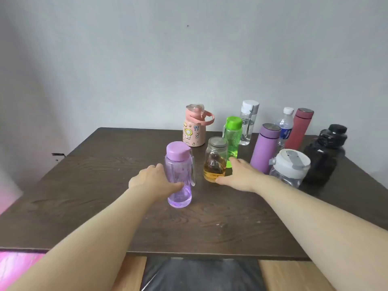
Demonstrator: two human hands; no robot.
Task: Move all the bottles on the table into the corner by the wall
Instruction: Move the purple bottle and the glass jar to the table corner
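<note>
Ten bottles stand on the bench [105, 217]. Your left hand [154, 179] has its fingers wrapped around the purple bottle [178, 175], mid-bench. Your right hand [241, 175] cups the amber jar [215, 159], fingers loosely curled against it. Eight others cluster right, near the wall [147, 59].

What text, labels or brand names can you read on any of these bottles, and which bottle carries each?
Nothing here reads clearly enough to quote.
Clear water bottle with blue label: white print on the label, too blurred to read.
Glass jar with amber liquid: faint marking near its base, too small to read.
Pink cartoon bottle: drawings and small marks, no legible words.
Purple translucent bottle, green bottle, and the other bottles: no text visible.
</note>
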